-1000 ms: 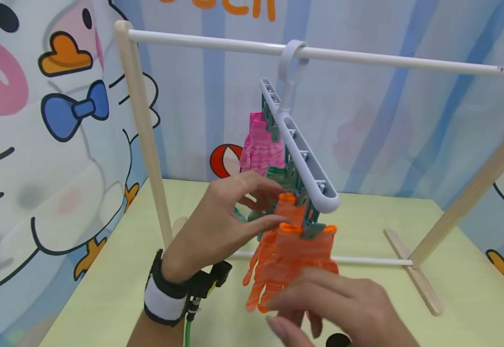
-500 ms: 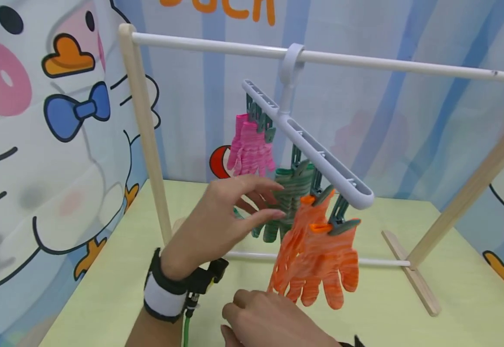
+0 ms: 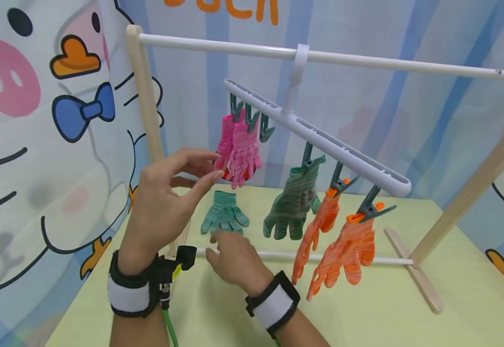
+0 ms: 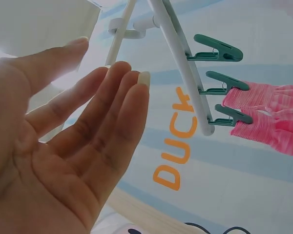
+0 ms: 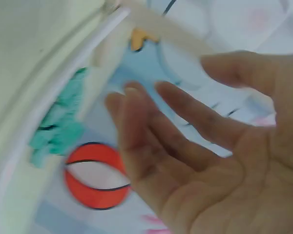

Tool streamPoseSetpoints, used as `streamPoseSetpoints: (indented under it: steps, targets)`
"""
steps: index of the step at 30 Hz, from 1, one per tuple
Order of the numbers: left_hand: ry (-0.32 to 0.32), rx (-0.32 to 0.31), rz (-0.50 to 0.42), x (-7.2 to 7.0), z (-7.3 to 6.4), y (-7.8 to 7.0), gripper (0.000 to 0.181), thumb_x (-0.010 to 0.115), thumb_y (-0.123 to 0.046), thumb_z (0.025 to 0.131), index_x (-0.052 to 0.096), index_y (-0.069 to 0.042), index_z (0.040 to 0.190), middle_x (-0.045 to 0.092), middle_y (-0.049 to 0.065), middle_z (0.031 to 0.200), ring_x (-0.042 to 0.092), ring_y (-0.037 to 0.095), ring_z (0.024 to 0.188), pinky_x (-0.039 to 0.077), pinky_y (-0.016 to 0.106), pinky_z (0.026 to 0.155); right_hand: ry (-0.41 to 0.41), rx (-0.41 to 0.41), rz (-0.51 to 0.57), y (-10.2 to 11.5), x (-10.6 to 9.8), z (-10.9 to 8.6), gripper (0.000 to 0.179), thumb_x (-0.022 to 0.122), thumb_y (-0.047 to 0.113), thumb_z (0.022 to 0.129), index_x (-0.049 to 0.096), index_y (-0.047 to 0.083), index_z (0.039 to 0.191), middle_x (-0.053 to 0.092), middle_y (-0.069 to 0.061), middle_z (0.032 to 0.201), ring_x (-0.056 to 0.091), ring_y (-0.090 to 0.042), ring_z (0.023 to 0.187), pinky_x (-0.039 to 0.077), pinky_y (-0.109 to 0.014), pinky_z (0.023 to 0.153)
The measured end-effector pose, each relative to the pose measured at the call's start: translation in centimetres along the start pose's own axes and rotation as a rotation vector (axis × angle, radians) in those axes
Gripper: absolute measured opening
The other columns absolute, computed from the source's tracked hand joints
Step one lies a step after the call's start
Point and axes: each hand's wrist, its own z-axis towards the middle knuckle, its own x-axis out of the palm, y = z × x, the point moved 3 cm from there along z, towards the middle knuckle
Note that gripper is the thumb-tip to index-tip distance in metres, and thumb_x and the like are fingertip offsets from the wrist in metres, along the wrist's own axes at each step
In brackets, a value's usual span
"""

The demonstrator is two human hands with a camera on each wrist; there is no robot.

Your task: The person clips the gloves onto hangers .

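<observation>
A green glove lies on the table, and my right hand reaches toward it with bent, loose fingers; the right wrist view shows nothing in its grasp. My left hand is raised left of the hanger, thumb and fingers apart and holding nothing. From the hanger's clips hang two pink gloves at the far end, a darker green glove past the middle, and two orange gloves at the near end. One clip beside the pink gloves holds nothing.
The hanger hooks over a white rail on a wooden stand with a left post and a slanted right post. A lower white bar crosses just above the table. Printed cloth stands behind and at the sides.
My right hand has left the orange gloves and gone left and forward to the green glove on the table. My left hand has moved left. The hanger has swung round, its near end going right.
</observation>
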Motion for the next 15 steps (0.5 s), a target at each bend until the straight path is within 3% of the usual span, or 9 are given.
streamPoseSetpoints:
  steps: [3, 6, 11, 15]
  targets:
    - [-0.017, 0.011, -0.001, -0.1, 0.1, 0.1, 0.028, 0.075, -0.015, 0.093, 0.072, -0.010, 0.120, 0.076, 0.004, 0.101, 0.071, 0.013, 0.092, 0.059, 0.024, 0.076, -0.008, 0.070, 0.095, -1.7, 0.3, 3.2, 0.033, 0.062, 0.022, 0.101, 0.066, -0.001, 0.125, 0.072, -0.016, 0.118, 0.069, -0.031, 0.108, 0.059, -0.044, 0.088]
    - [-0.015, 0.022, -0.010, 0.1, 0.3, 0.3, 0.029, 0.077, -0.015, 0.092, 0.072, -0.010, 0.120, 0.076, 0.003, 0.103, 0.070, 0.012, 0.093, 0.061, 0.030, 0.076, -0.040, 0.120, 0.126, -3.0, 0.5, 6.3, 0.037, 0.061, 0.020, 0.101, 0.064, -0.006, 0.127, 0.069, -0.021, 0.125, 0.065, -0.038, 0.118, 0.055, -0.050, 0.100]
    - [0.004, -0.004, -0.021, 0.9, 0.5, 0.5, 0.031, 0.077, -0.016, 0.092, 0.071, -0.009, 0.122, 0.075, 0.003, 0.106, 0.069, 0.013, 0.096, 0.061, 0.033, 0.078, -0.110, 0.225, 0.068, -5.1, 1.3, 10.8, 0.034, 0.061, 0.021, 0.097, 0.067, -0.004, 0.120, 0.066, -0.025, 0.122, 0.058, -0.044, 0.115, 0.051, -0.052, 0.098]
    - [0.015, -0.042, -0.037, 1.6, 0.5, 0.5, 0.030, 0.077, -0.017, 0.092, 0.071, -0.011, 0.121, 0.074, 0.002, 0.104, 0.067, 0.013, 0.096, 0.061, 0.033, 0.078, -0.123, 0.321, 0.005, -6.6, 2.4, 12.9, 0.038, 0.061, 0.020, 0.095, 0.063, -0.003, 0.126, 0.057, -0.030, 0.127, 0.048, -0.045, 0.120, 0.047, -0.056, 0.101]
